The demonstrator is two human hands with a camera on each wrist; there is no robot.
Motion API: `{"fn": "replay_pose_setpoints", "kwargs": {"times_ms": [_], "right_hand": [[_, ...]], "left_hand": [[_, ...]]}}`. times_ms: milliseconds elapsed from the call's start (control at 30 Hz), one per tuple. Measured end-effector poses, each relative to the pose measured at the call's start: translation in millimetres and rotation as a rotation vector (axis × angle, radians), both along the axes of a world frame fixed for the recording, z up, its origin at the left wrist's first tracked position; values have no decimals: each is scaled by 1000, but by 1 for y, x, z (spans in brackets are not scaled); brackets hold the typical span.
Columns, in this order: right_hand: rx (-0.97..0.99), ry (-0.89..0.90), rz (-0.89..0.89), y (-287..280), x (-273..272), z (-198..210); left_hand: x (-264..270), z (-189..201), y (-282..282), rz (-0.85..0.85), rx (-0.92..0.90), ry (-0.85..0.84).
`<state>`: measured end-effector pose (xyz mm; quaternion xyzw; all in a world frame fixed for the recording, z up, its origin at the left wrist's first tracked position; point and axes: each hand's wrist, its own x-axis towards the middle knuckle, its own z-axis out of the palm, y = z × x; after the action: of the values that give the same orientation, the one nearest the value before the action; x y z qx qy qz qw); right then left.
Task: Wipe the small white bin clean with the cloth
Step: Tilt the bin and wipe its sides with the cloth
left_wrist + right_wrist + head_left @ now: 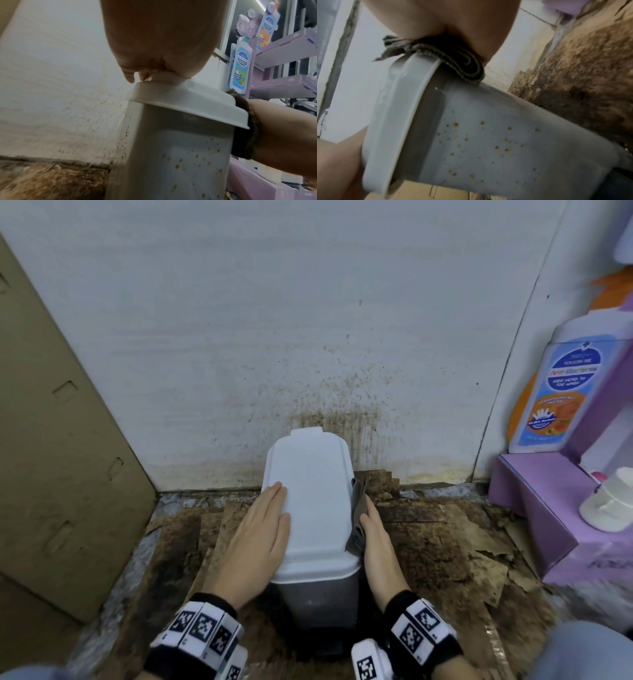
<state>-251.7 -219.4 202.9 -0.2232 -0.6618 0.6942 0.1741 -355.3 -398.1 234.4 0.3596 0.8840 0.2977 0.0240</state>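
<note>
The small white bin (313,508) stands on the floor against the wall with its lid down. Brown specks dot its front wall (185,162) (488,142). My left hand (260,529) lies flat on the lid's left side, fingers straight. My right hand (375,539) presses a folded grey cloth (358,508) against the bin's right side just under the lid rim. In the right wrist view the cloth (458,59) sits bunched between my palm and the lid edge. The right fingers are hidden behind the cloth.
Stained brown cardboard sheets (445,542) cover the floor around the bin. The white wall (308,337) behind is spattered brown. A cardboard panel (51,440) leans at the left. A purple shelf (548,508) at the right holds a wash bottle (561,388) and a white cap (609,501).
</note>
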Motion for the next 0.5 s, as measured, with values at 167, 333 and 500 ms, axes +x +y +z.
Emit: {"fn": "replay_pose_setpoints", "kwargs": {"times_ms": [167, 333, 500], "right_hand": [[-115, 99, 27, -24, -14, -3], [-89, 181, 22, -53, -28, -3], [-84, 209, 47, -72, -38, -4]], "left_hand": [[-14, 9, -21, 48, -21, 36], [-20, 3, -25, -1, 58, 91], [-31, 6, -34, 2, 225, 65]]}}
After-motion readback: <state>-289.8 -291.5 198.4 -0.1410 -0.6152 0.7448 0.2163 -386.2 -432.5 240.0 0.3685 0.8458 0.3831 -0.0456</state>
